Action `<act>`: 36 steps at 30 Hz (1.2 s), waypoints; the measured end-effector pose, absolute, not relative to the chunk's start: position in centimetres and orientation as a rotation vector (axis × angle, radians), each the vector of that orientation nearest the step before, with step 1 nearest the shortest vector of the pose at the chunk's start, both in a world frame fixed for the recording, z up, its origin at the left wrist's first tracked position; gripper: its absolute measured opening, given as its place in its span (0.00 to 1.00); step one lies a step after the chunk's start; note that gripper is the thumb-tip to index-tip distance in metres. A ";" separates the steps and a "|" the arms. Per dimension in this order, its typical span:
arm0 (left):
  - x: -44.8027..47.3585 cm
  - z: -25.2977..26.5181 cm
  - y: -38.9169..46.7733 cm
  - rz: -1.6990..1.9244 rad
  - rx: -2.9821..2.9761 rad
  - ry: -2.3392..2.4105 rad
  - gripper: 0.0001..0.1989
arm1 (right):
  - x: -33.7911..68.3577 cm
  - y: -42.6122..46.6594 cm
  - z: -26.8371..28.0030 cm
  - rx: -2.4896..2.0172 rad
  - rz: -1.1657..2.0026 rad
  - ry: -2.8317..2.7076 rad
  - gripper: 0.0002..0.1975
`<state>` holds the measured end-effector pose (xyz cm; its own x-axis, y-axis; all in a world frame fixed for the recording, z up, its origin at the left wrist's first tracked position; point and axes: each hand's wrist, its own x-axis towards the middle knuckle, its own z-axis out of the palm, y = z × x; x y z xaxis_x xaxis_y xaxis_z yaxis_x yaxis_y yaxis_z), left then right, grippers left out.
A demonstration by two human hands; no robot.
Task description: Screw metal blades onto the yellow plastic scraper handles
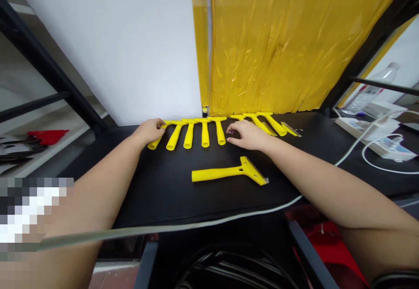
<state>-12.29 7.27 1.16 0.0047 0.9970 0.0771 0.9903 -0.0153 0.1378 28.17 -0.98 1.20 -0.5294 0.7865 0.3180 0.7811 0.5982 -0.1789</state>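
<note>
Black tabletop (157, 201) ran below yellow sheeting (278, 44). At nine o'clock, the left hand (149, 132) curled over the leftmost scraper (154, 144); whether it gripped, I couldn't tell. At five o'clock lay a loose scraper (229, 173), seemingly light and stiff, best taken by its handle (214, 174), not its blade (256, 170). At three o'clock, the right hand (247, 134) hovered, thumb and fingers parted.

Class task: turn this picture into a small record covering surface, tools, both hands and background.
Surface: black table
Back: scrapers in a row, most handles toward the person
Front: lone scraper, lying sideways, head to the right
Left hand: at the leftmost scraper; grip unclear
Right hand: near the row, thumb and fingers apart
Background: white panel, yellow film
</note>
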 end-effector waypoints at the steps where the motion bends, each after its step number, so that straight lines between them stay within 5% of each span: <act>1: -12.3 1.1 7.2 0.249 2.197 2.176 0.29 | 28.3 -1.0 1.3 -1.267 0.020 -2.451 0.10; 6: -11.8 0.8 6.5 0.391 2.500 1.833 0.39 | 29.2 -0.8 1.3 -1.256 0.058 -2.361 0.11; 16: -11.4 0.5 6.5 0.293 2.576 1.651 0.38 | 31.7 0.1 2.9 -1.124 -0.023 -1.972 0.12; 20: -9.4 2.7 4.5 0.396 2.637 1.745 0.34 | 33.0 -0.6 5.2 -0.981 0.127 -1.707 0.15; 24: -4.0 5.1 -0.5 0.573 2.741 1.210 0.27 | 33.3 -2.3 6.8 -0.879 0.466 -1.628 0.20; 31: 3.6 2.8 -8.6 0.213 2.838 0.586 0.22 | 31.8 -4.2 6.1 -0.904 0.869 -1.809 0.23; 36: 3.3 1.7 -8.2 0.199 2.868 0.602 0.15 | 31.9 -4.3 6.3 -0.881 0.821 -1.753 0.24</act>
